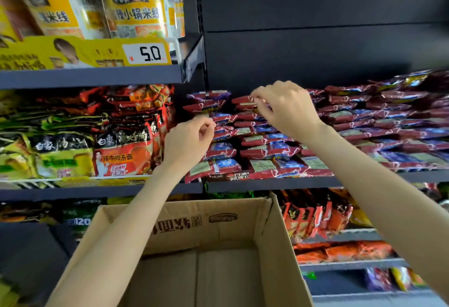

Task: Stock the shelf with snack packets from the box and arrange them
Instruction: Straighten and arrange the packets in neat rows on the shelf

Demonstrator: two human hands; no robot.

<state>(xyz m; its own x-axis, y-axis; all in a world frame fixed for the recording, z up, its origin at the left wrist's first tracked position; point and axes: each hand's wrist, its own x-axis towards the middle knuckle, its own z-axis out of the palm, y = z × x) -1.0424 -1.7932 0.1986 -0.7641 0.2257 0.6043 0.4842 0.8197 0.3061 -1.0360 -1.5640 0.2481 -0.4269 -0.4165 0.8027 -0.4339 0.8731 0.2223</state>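
I am seeing instant noodle tubs (136, 7) standing on the upper left shelf, yellow and black labels, somewhat blurred. A yellow price strip (82, 52) is running along that shelf's front edge, with a white tag reading 5.0 (145, 53). Below it, red-orange noodle bags (124, 153) are standing beside green-yellow noodle bags (58, 156), touching side by side. Orange-red bags (313, 214) are leaning on the lower right tier. A dark back panel (315, 27) is filling the upper right. Purple and yellow packs (391, 278), blurred, are sitting at bottom right.
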